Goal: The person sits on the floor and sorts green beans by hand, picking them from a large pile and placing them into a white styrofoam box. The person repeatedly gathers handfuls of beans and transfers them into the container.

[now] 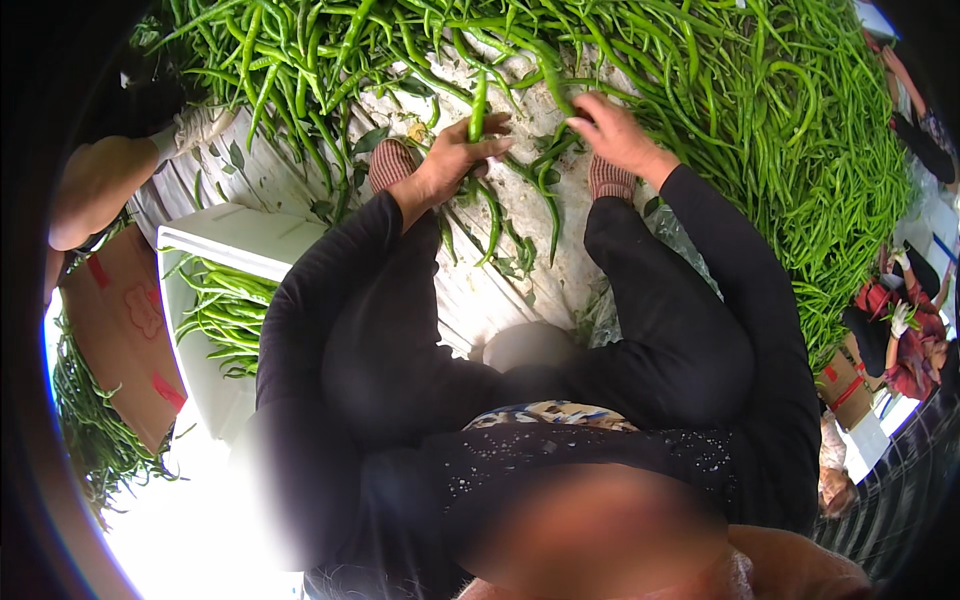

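Observation:
My left hand [455, 160] is closed around a long green chili pepper [479, 105] that stands up out of the fingers. To its right, my right hand [618, 132] pinches the lower end of another green chili pepper [553, 82], which looks slightly blurred. Below the hands, several loose peppers [493, 222] lie with leaf scraps on the pale ground sheet [490, 300] between my feet. A big pile of green chili peppers [760, 130] spreads ahead of me and along my right side.
A white foam box [235, 235] with peppers [235, 310] inside stands at my left, beside a cardboard box [125, 330]. Another person's gloved hand [200, 128] reaches in at the far left. Other people [915, 330] are at the right edge.

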A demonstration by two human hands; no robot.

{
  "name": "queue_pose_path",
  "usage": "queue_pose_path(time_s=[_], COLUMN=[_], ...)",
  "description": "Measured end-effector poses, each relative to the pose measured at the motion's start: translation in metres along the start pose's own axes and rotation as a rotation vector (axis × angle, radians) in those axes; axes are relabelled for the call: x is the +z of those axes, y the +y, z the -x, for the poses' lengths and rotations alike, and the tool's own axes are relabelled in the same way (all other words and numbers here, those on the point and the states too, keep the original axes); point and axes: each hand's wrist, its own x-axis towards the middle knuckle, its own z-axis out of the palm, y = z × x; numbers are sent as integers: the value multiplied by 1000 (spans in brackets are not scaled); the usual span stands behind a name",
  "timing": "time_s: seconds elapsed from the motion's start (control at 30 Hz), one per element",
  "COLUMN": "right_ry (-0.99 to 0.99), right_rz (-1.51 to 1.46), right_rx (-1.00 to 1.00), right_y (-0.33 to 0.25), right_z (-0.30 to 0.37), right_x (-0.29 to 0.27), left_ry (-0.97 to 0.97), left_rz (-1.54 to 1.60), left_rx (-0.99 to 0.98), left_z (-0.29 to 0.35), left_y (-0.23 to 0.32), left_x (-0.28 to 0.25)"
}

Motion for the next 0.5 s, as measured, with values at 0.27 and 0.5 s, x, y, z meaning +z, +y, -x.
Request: queue_pose_path(time_s=[0.27, 0.5], right_ry=[6, -150], right_rz=[-247, 452], right_rx=[30, 37], right_y=[4, 97], right_z=[-15, 36], right_x=[2, 10], left_ry=[73, 153], left_rz=[298, 511], left_rx=[30, -3], left_z=[-3, -4], left_y=[29, 4], left_x=[-3, -46])
